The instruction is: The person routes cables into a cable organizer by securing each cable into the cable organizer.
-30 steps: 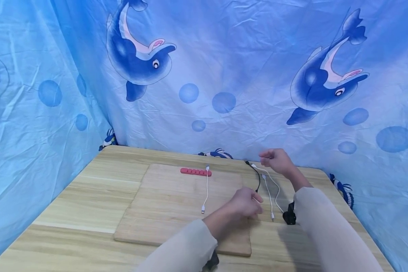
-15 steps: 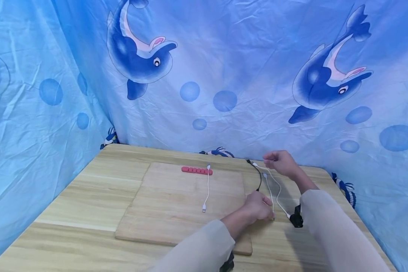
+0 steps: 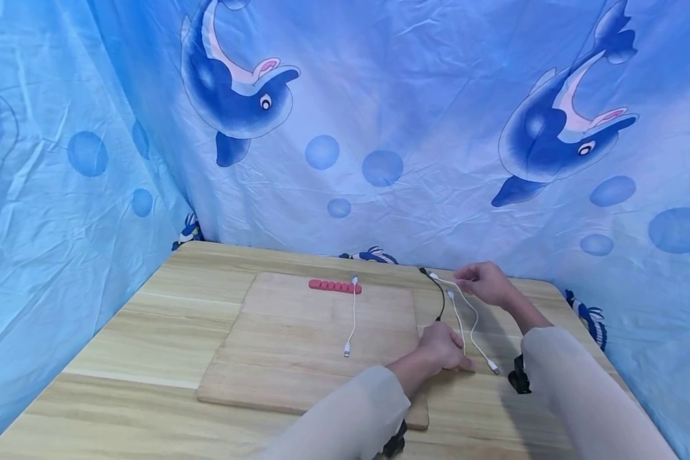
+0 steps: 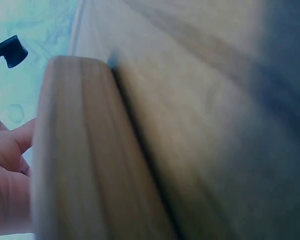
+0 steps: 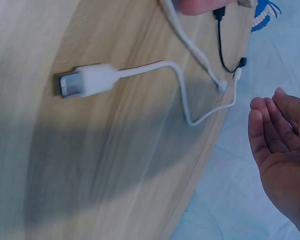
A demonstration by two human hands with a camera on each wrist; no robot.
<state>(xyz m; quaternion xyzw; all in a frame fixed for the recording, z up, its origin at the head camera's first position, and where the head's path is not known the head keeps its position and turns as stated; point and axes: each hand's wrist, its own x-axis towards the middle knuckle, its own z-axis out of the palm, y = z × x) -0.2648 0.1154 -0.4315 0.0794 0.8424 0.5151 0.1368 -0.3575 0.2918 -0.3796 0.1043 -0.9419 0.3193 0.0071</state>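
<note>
My left hand [image 3: 444, 347] is low over the right edge of the wooden board, fingertips right at the near end of a short white USB cable [image 3: 458, 318]; they hide its plug, and I cannot tell whether they pinch it. In the right wrist view, one fingertip [image 5: 197, 5] of that hand shows beside the cable. My right hand [image 3: 486, 283] hovers near the table's back edge, fingers loosely bent, holding nothing. It is nearest to the far end of a longer, wavy white USB cable [image 3: 476, 319]. This cable's metal plug [image 5: 70, 85] points toward the right wrist camera.
A black cable [image 3: 443, 300] lies left of the white ones, its near end by my left hand. On the wooden board [image 3: 299, 345] are a red cable holder strip [image 3: 330, 285] and another white cable [image 3: 353, 319], its far end over the strip. Blue dolphin-print fabric [image 3: 345, 128] hangs behind.
My left hand has moved right to the near end of the short white cable, and its fingers now cover the plug. My right hand has shifted slightly right and nearer.
</note>
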